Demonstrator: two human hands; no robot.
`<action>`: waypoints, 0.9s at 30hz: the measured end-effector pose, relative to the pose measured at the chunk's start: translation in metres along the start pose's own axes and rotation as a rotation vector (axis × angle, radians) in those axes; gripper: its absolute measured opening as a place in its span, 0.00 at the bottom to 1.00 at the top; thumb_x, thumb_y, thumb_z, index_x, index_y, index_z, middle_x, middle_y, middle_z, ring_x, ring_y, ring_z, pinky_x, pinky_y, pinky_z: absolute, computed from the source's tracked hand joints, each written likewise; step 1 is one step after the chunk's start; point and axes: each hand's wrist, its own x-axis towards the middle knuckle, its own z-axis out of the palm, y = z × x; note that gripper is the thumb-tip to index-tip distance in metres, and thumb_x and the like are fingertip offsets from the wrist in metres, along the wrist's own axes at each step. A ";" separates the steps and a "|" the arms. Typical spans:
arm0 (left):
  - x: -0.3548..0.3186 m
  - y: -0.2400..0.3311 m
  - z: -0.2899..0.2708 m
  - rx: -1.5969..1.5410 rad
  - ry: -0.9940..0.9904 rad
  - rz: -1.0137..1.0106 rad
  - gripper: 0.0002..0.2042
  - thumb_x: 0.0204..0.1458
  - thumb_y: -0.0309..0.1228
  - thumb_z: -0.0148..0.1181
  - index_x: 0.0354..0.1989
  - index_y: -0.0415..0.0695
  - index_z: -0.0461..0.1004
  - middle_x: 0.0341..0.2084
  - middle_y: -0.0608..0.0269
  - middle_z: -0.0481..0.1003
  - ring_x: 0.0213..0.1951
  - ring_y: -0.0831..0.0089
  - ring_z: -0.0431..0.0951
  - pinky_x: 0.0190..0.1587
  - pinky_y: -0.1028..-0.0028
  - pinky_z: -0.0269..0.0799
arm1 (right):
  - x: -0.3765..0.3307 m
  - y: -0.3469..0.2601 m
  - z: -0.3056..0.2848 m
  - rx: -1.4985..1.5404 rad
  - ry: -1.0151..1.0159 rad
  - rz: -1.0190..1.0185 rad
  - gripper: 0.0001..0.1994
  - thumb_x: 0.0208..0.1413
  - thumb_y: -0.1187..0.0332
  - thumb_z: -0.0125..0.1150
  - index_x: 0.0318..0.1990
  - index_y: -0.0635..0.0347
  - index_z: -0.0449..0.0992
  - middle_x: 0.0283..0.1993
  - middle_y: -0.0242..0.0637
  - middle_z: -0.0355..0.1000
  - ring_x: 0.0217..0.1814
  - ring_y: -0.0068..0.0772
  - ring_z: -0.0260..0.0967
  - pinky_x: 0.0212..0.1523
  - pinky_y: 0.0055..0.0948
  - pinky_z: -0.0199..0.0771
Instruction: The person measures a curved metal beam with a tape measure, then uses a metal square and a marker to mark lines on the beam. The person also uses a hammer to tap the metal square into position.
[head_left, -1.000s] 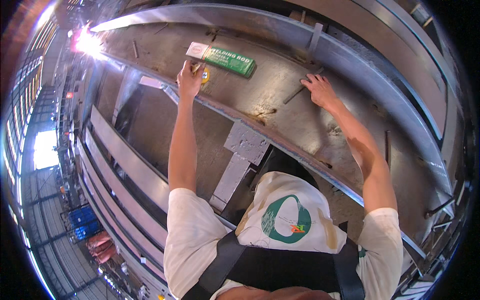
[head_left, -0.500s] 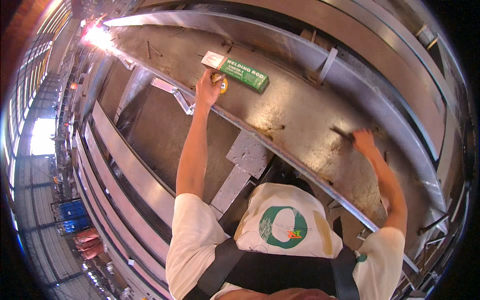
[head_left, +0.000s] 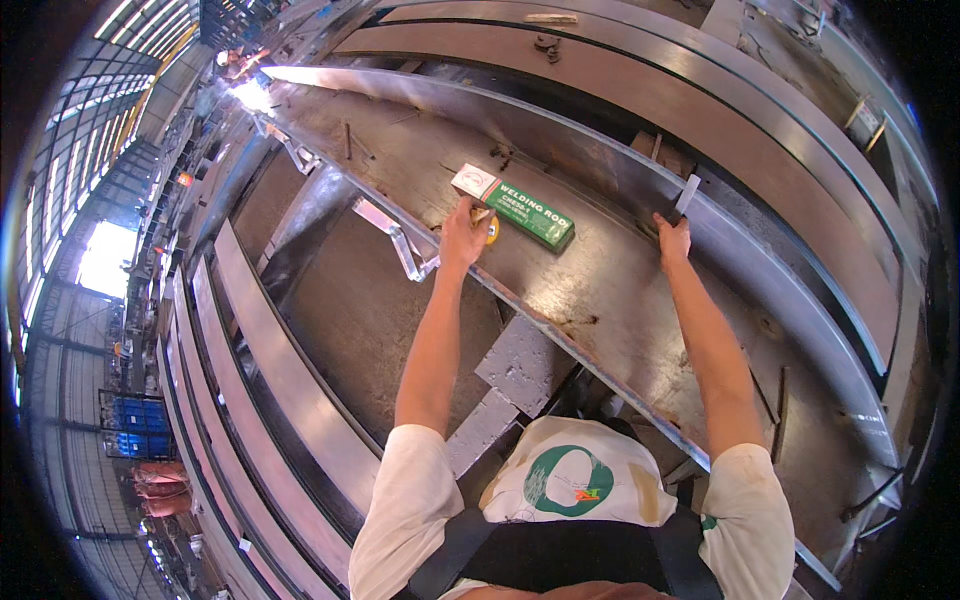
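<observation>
My left arm stretches straight out, the left hand [head_left: 462,236] curled around a small yellow object [head_left: 492,229] beside the green-and-white box [head_left: 513,207] lying on the steel beam [head_left: 600,290]. My right hand [head_left: 673,240], arm extended, grips a flat metal strip [head_left: 686,193] at the beam's upright flange.

Green-and-white flat box [head_left: 513,207], lying askew on grey steel beam [head_left: 600,290], beside small yellow object [head_left: 492,229].

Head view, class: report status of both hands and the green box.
Left hand on yellow object beside green box. Right hand at small steel plate on beam. Grips unclear.
</observation>
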 end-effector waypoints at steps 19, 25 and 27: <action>0.068 -0.049 0.094 0.274 -0.297 0.146 0.23 0.52 0.44 0.64 0.49 0.39 0.74 0.42 0.41 0.79 0.48 0.45 0.78 0.49 0.53 0.73 | -0.201 -0.110 -0.250 -0.084 -0.403 -0.423 0.09 0.62 0.64 0.61 0.38 0.61 0.76 0.24 0.43 0.70 0.21 0.34 0.67 0.25 0.35 0.66; 0.012 0.120 0.071 -0.253 -0.664 -0.172 0.36 0.50 0.60 0.62 0.46 0.31 0.76 0.33 0.43 0.81 0.35 0.57 0.82 0.42 0.61 0.75 | -0.261 -0.111 -0.292 -0.081 -0.257 -0.531 0.07 0.59 0.68 0.64 0.37 0.61 0.75 0.27 0.44 0.71 0.22 0.42 0.69 0.24 0.36 0.67; -0.013 0.153 0.069 -0.258 -0.735 -0.132 0.32 0.51 0.60 0.61 0.40 0.35 0.77 0.29 0.49 0.81 0.25 0.69 0.76 0.30 0.68 0.71 | -0.278 -0.116 -0.296 -0.080 -0.258 -0.583 0.05 0.57 0.71 0.64 0.37 0.61 0.75 0.28 0.44 0.72 0.22 0.43 0.70 0.24 0.36 0.68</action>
